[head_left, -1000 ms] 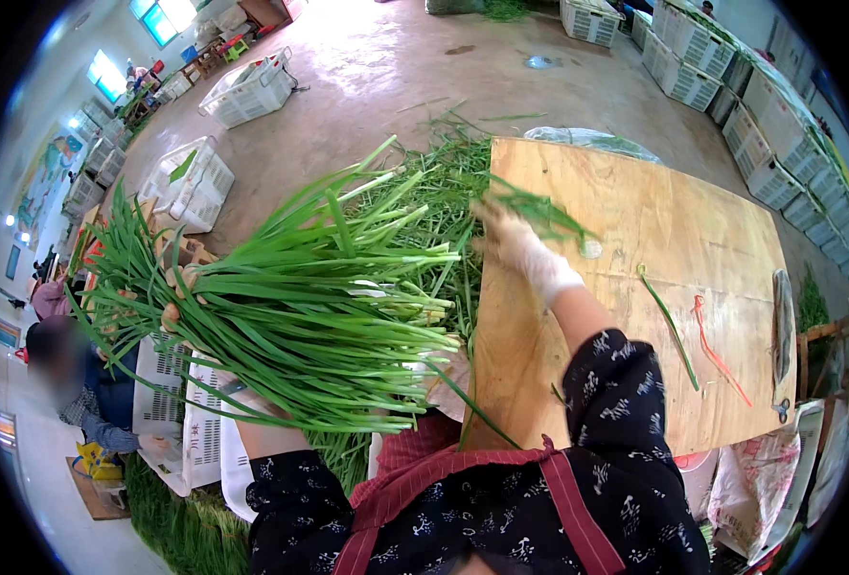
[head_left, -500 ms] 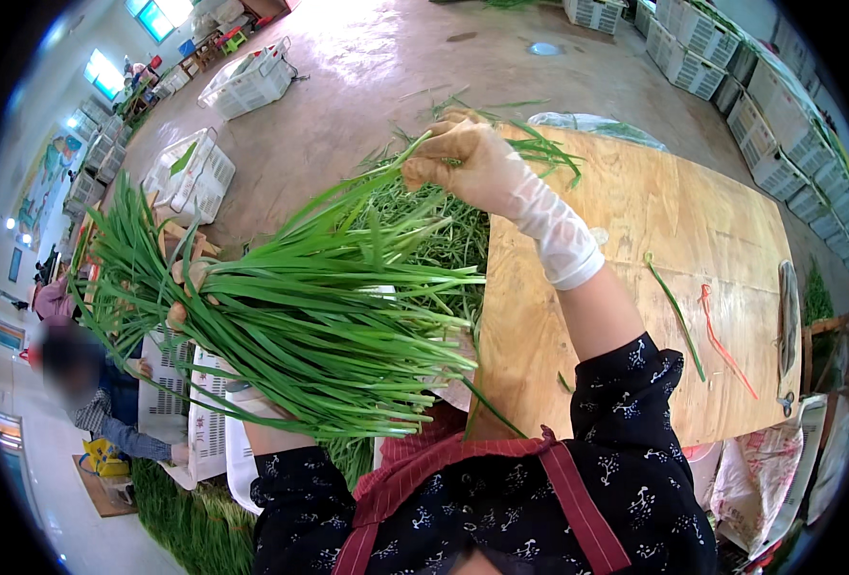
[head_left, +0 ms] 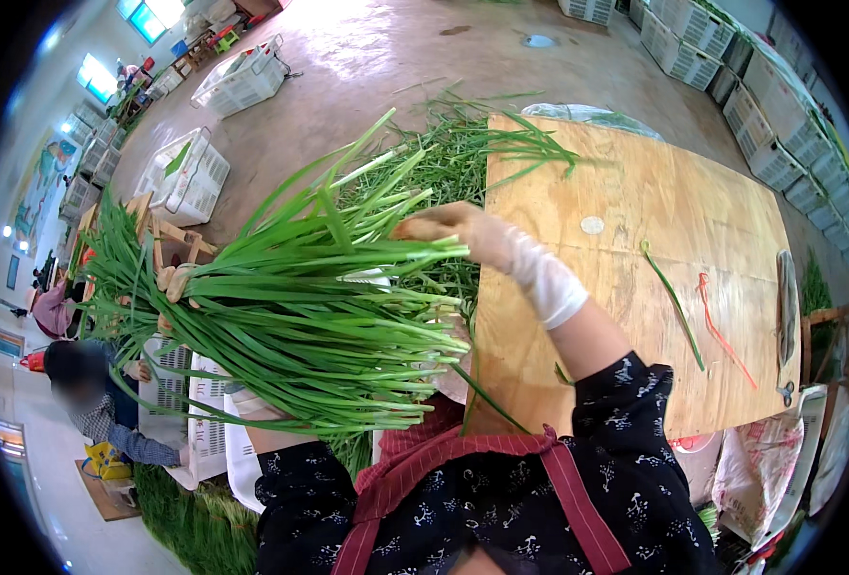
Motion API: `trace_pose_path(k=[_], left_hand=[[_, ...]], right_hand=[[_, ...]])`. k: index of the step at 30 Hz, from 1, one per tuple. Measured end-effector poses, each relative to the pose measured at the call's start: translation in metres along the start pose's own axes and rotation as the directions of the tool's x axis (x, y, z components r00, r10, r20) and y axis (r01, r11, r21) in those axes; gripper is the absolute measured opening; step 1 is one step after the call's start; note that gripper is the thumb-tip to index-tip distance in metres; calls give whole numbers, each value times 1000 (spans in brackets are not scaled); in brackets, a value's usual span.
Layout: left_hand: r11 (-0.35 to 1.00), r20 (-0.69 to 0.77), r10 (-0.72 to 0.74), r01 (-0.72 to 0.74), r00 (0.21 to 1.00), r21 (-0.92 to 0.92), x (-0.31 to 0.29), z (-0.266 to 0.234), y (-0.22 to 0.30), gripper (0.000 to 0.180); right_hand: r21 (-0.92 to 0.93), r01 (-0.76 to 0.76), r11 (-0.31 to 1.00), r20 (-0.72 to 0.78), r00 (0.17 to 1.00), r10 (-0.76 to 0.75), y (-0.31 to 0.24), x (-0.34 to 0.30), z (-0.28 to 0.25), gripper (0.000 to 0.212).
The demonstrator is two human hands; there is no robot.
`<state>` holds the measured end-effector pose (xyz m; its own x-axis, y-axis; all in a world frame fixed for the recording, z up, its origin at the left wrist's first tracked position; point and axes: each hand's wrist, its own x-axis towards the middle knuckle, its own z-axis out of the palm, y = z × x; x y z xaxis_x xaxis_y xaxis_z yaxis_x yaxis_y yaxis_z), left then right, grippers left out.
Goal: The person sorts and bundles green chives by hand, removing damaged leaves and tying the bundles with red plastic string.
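Observation:
A large bunch of green garlic chives [head_left: 290,316] lies across in front of me, with its pale cut ends pointing right. My left hand [head_left: 177,285] is closed round the leafy part of the bunch, and its glove fingers show at the upper left edge. My right hand [head_left: 463,233], in a pale, stained glove, is at the upper stem ends. Its fingers reach in behind the stems, so their grip is hidden. Several stalks stick up loosely above the bunch.
A wooden board [head_left: 626,211] to the right bears an orange-red tie [head_left: 722,331], a loose chive stalk [head_left: 672,307] and scissors [head_left: 786,393]. Beyond the bunch lies a heap of chive scraps [head_left: 448,158]. White crates [head_left: 190,177] stand about; a co-worker [head_left: 108,412] is at the left.
My right hand has come down and nearer from above the bunch to its stem ends. The stalks it was pulling at now stick up free of it. My left hand still holds the bunch.

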<state>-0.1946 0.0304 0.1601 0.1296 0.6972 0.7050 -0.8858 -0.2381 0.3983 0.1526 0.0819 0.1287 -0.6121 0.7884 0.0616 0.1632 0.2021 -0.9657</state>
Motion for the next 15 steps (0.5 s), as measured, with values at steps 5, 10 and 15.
trace_pose_path(k=[5,10,15], left_hand=[[1000,-5,-14,14,1000,2,-2,7,-6,23],[1000,-7,-7,7,1000,8,-2,10,0,23],[1000,-27,-6,7,1000,11,-5,9,-2,23]], right_hand=[[241,-31,970,-118,991,61,-11,3,5,31],[409,106,906,-661,719,214,44,-20,-70,28],[239,-24,971,-107,993,51,-4,-40,-18,68]])
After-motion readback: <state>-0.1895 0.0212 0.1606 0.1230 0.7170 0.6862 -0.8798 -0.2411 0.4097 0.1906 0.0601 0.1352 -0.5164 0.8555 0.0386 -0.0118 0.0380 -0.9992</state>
